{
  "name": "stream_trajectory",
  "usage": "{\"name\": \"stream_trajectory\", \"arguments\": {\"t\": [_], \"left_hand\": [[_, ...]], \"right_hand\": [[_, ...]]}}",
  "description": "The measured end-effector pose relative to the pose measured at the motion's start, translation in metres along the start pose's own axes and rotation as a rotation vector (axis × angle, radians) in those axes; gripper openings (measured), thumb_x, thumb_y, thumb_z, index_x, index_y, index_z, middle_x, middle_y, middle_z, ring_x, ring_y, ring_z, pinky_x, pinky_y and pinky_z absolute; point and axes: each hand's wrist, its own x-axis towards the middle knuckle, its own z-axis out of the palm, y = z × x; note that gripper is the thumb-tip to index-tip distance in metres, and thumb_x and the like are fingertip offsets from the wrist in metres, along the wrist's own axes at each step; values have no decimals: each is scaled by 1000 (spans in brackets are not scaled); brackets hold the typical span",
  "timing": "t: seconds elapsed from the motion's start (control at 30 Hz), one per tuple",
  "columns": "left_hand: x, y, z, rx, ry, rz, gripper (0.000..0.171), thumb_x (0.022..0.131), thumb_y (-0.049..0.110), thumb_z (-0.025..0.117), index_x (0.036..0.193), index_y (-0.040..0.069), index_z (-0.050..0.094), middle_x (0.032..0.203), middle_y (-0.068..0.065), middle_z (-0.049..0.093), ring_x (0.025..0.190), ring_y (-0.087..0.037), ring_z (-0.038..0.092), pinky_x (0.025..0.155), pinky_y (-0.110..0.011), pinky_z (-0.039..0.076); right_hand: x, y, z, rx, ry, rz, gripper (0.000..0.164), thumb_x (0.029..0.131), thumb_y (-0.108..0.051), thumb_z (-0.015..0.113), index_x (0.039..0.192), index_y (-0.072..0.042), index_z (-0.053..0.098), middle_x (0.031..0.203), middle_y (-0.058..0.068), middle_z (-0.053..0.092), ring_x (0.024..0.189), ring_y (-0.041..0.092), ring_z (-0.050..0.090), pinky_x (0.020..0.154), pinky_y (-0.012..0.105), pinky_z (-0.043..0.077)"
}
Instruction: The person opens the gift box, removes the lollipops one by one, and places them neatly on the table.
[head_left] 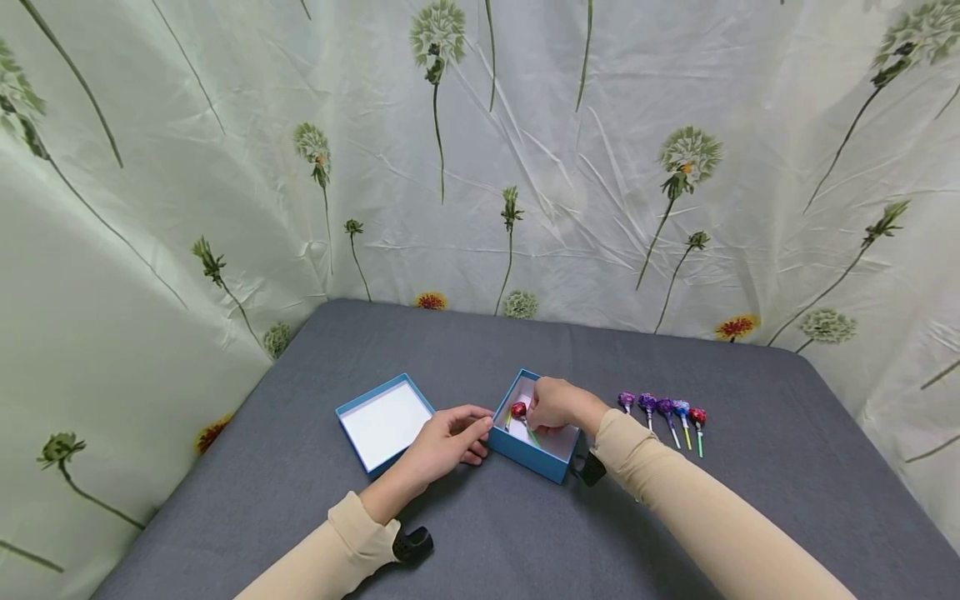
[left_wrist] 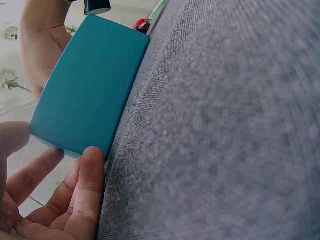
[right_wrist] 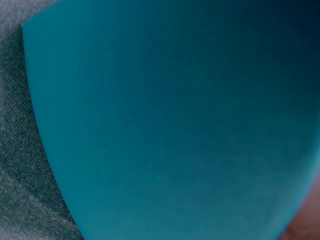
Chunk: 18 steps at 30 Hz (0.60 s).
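Note:
An open blue box (head_left: 527, 454) with a white inside stands mid-table. My left hand (head_left: 447, 439) holds its left corner, thumb at the near wall; in the left wrist view the fingers (left_wrist: 91, 175) press against the box's teal outer side (left_wrist: 92, 82). My right hand (head_left: 555, 403) reaches down inside, fingers curled at the green stick of a red-wrapped lollipop (head_left: 519, 409). A yellow stick (head_left: 508, 419) lies beside that lollipop. The hand covers part of the box's contents. In the right wrist view, the box wall (right_wrist: 165, 125) fills most of the picture and hides the fingers.
The blue-edged box lid (head_left: 385, 423) lies white inside up, left of the box. To the right is a row of several lollipops, including a purple one (head_left: 666, 407), a blue one (head_left: 681, 408) and a red one (head_left: 697, 416). A floral curtain (head_left: 465, 167) hangs behind the grey table (head_left: 465, 533).

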Motion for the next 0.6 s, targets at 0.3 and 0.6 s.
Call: {"name": "stream_trajectory", "arguments": {"t": [0.3, 0.6], "left_hand": [[0, 1, -1, -5, -6, -3, 38, 111, 29, 62, 135, 1, 69, 105, -14, 71, 84, -15, 72, 79, -31, 67], [0, 1, -1, -3, -7, -2, 37, 111, 28, 62, 135, 1, 69, 105, -14, 71, 84, -15, 72, 78, -31, 67]], "right_hand": [[-1, 2, -3, 27, -32, -56, 29, 98, -8, 68, 71, -12, 58, 67, -1, 58, 62, 10, 52, 56, 20, 42], [-3, 3, -2, 10, -37, -107, 27, 100, -9, 66, 73, -11, 62, 71, 0, 62, 64, 10, 54, 59, 20, 45]]}}
